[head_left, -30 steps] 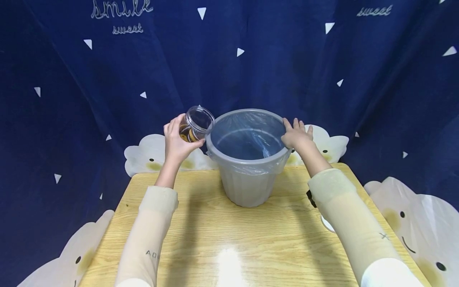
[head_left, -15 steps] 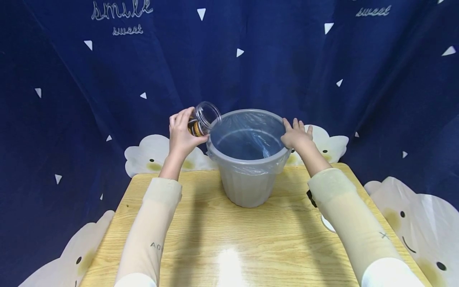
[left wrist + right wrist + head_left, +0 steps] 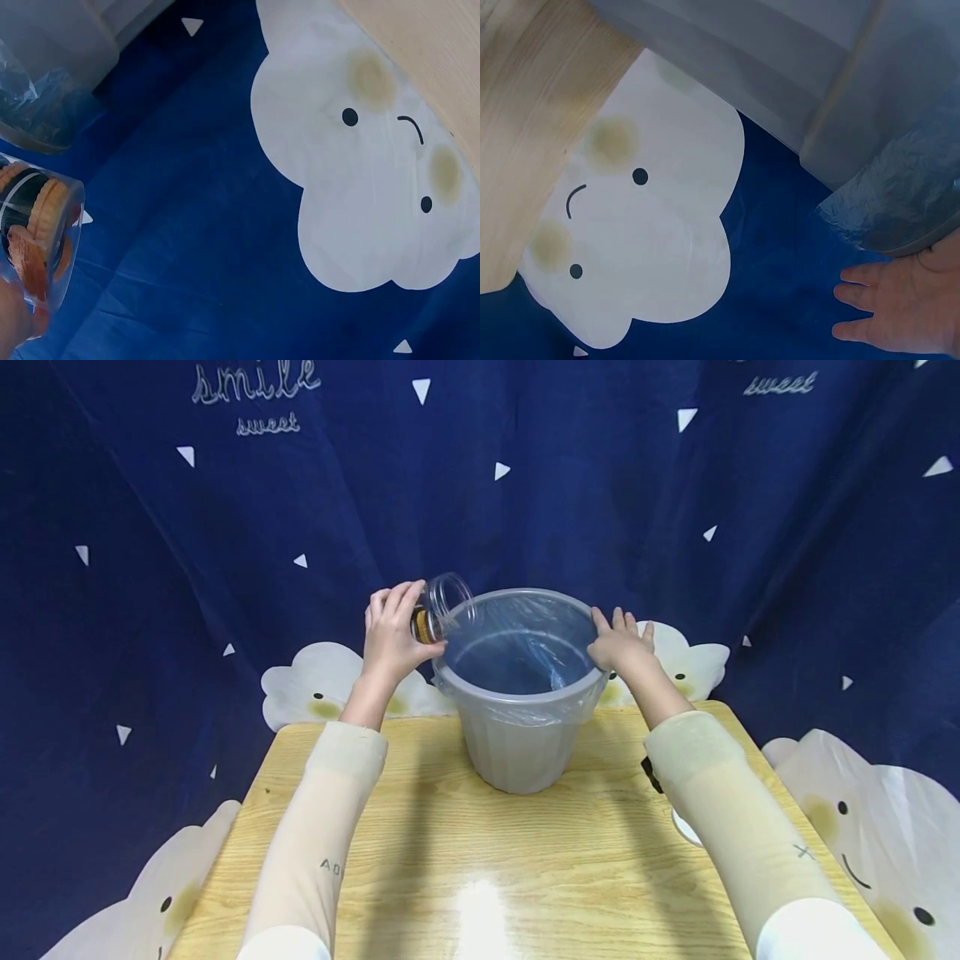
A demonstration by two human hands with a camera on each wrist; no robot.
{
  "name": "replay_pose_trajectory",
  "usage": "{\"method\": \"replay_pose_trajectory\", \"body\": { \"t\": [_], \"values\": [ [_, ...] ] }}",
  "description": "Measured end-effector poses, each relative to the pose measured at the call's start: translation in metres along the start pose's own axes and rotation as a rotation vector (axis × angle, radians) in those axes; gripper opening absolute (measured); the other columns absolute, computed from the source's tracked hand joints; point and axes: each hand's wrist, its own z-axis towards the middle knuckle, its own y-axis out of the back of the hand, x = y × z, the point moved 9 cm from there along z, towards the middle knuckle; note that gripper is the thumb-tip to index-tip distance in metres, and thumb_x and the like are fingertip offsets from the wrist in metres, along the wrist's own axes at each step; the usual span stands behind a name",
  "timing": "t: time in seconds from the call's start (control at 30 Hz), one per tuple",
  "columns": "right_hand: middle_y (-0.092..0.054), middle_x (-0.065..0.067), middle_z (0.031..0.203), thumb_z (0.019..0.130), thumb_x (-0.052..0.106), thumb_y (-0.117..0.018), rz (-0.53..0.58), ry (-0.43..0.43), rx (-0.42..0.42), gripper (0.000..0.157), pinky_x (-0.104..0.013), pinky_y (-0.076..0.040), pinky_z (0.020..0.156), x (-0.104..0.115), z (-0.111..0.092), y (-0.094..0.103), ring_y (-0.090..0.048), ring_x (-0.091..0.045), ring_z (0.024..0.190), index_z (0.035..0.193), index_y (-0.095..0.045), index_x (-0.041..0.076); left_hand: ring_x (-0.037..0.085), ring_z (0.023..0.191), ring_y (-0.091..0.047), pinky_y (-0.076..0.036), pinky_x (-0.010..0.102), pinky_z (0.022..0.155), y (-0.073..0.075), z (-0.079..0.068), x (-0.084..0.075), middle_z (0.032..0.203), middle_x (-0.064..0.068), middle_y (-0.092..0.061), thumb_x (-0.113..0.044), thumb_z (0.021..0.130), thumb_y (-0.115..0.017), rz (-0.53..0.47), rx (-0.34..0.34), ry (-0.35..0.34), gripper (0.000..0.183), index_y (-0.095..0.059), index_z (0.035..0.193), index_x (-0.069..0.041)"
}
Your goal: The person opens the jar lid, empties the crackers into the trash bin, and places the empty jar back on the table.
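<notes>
My left hand [image 3: 393, 635] grips a clear plastic jar [image 3: 452, 596], tipped on its side. The jar's uncovered mouth points right, overlapping the left rim of a grey trash bin [image 3: 517, 752]. Sandwich cookies [image 3: 423, 625] lie inside the jar; the left wrist view shows the cookies [image 3: 46, 206] close up, with dark filling. A thin clear bag [image 3: 551, 706] lines the bin and folds down over its outside. On the opposite side, my right hand [image 3: 622, 642] rests on the bin's rim, fingers spread straight, as the right wrist view also shows.
The bin stands at the far part of a wooden table [image 3: 465, 860]. A flat white round thing [image 3: 685, 828] is partly hidden under the right sleeve. A dark blue curtain [image 3: 600, 510] with white triangles and clouds hangs behind and around the table.
My left hand has moved right with the jar and turned it further onto its side, bringing its mouth past the bin's left rim. The right hand has stayed on the rim.
</notes>
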Motion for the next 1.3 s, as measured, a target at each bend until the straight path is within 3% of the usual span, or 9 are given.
{"method": "replay_pose_trajectory", "body": {
  "t": [0.7, 0.93, 1.3],
  "values": [
    [0.005, -0.029, 0.148, 0.090, 0.017, -0.034, -0.010, -0.003, 0.002, 0.066, -0.059, 0.011, 0.104, 0.000, 0.000, 0.000, 0.008, -0.042, 0.136, 0.147, -0.002, 0.007, 0.033, 0.115, -0.037, -0.026, 0.048, 0.102, -0.017, 0.007, -0.025, 0.128, 0.010, -0.047, -0.026, 0.059, -0.083, 0.175, 0.110, -0.164, 0.083, -0.046, 0.132, -0.010],
    [0.005, -0.029, 0.148, 0.090, 0.017, -0.035, -0.011, -0.001, -0.005, 0.066, -0.060, 0.011, 0.104, -0.001, 0.001, 0.000, 0.008, -0.042, 0.136, 0.147, -0.003, 0.007, 0.035, 0.114, -0.039, -0.028, 0.049, 0.099, -0.022, 0.007, -0.033, 0.126, 0.012, -0.049, -0.026, 0.057, -0.083, 0.216, 0.089, -0.239, 0.081, -0.048, 0.129, -0.009],
    [0.004, -0.028, 0.148, 0.091, 0.018, -0.034, -0.021, -0.001, -0.004, 0.066, -0.060, 0.010, 0.104, -0.003, 0.004, -0.001, 0.007, -0.042, 0.136, 0.147, -0.002, 0.008, 0.031, 0.112, -0.040, -0.029, 0.048, 0.099, -0.028, 0.005, -0.038, 0.126, 0.011, -0.049, -0.028, 0.057, -0.085, 0.252, 0.090, -0.298, 0.082, -0.049, 0.128, -0.010]
  ]
}}
